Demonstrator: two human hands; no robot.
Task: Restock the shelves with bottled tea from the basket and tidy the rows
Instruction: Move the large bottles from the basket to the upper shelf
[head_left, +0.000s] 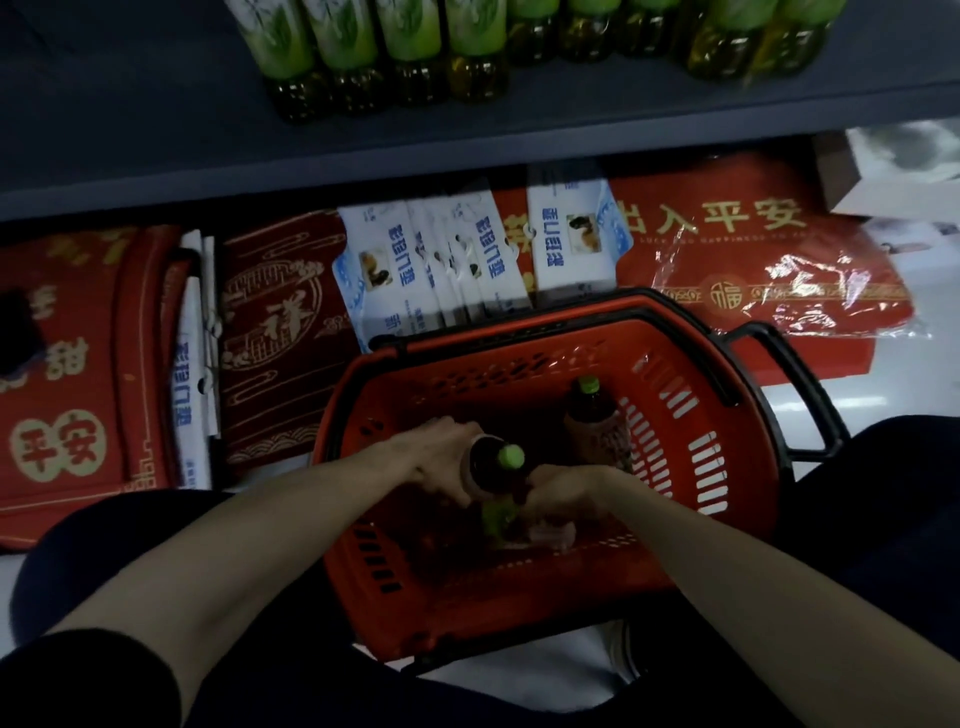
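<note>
A red plastic basket (727, 467) with black handles sits on the floor between my knees. Both hands reach into it. My left hand (436, 457) grips a dark tea bottle with a green cap (493, 462), held upright above the basket floor. My right hand (566, 493) closes on a second bottle (498, 517) lying lower in the basket; only its green cap and a bit of label show. A third dark tea bottle (592, 410) stands alone at the basket's far right. Green-labelled tea bottles (389, 52) stand in rows on the grey shelf (156, 130) above.
Under the shelf lie red door mats (753, 249) with gold characters and white-blue packaged mats (457, 260), some in clear plastic wrap. The shelf's left part holds no bottles. White floor (857, 400) shows to the right of the basket.
</note>
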